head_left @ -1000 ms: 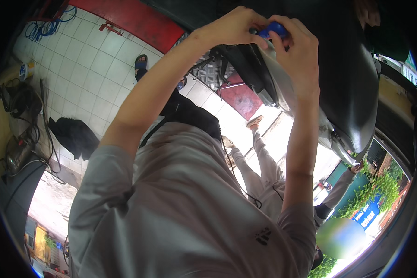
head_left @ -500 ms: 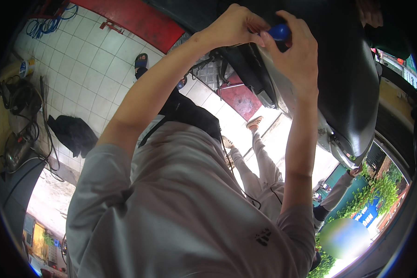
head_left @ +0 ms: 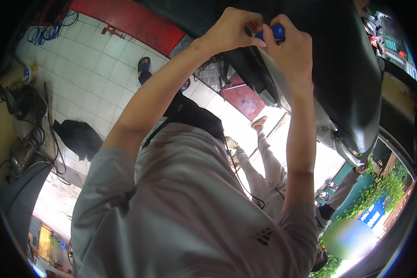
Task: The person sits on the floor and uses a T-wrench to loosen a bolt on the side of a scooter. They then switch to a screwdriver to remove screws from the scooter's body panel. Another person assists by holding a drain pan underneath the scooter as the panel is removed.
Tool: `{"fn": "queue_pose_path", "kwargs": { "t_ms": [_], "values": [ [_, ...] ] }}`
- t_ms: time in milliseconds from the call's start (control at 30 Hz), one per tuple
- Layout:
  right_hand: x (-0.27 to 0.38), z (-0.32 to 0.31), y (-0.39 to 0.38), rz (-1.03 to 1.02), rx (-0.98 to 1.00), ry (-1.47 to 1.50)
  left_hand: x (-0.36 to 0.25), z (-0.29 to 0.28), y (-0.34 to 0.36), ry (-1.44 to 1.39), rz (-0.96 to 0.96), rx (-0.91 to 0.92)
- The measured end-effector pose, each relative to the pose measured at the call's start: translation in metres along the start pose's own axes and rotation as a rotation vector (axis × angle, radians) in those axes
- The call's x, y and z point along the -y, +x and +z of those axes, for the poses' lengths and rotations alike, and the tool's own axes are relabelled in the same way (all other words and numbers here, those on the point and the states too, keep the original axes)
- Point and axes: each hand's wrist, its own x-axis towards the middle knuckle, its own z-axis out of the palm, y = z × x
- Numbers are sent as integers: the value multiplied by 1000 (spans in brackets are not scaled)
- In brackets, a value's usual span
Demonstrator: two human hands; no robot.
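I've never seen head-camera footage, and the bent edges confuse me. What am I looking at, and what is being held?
There is no machine arm here: these are a person's own bare hands. A wide fisheye camera on the head looks down past the shirt, so straight lines bend near the rim. The right hand holds a small, rounded blue object. The left hand is right beside it; whether it grips too is hard to tell. Beneath and beside them is what looks like a dark motorbike seat. A black, cloth-like thing lies on the tiled floor.
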Motion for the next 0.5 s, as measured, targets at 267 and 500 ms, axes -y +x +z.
{"fn": "queue_pose_path", "kwargs": {
  "t_ms": [267, 500],
  "values": [
    [13, -14, 5, -133, -13, 56, -5, -7, 5, 97, -284, 114],
    [13, -23, 6, -244, 10, 30, 7, 0, 2, -419, -102, 178]
  ]
}}
